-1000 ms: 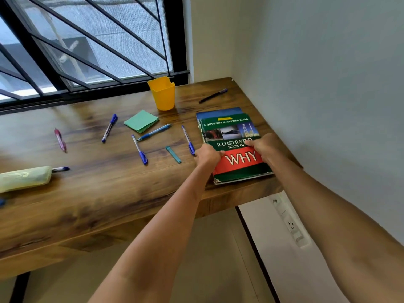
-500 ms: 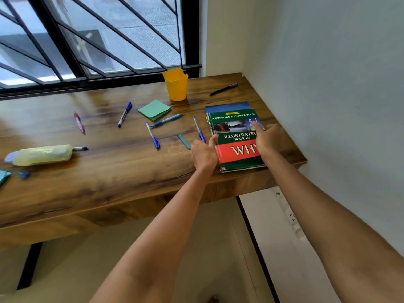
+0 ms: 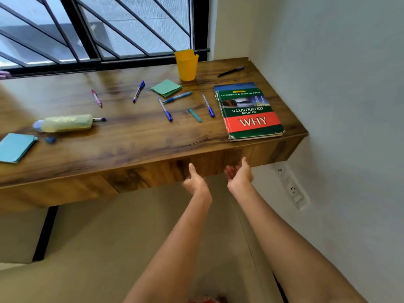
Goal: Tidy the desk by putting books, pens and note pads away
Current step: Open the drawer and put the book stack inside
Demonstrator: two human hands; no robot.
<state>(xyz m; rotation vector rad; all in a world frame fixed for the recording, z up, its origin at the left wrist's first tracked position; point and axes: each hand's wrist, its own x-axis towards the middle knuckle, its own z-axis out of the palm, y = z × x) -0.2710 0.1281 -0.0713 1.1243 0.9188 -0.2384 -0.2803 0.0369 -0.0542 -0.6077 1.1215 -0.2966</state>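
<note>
Left hand [image 3: 196, 182] and right hand [image 3: 240, 176]: palms up, fingers curled under the wood-grain desk [image 3: 131, 141] front, grip hidden. Glossy hardcover book [image 3: 249, 113]: flat, right end. Slim pens [image 3: 165, 109] scattered mid-desk. Yellow plastic cup [image 3: 186, 64]: rear.

left hand [image 3: 196, 182] – right hand [image 3: 239, 176] | under desk [image 3: 131, 136] edge | books [image 3: 249, 112] on top
</note>
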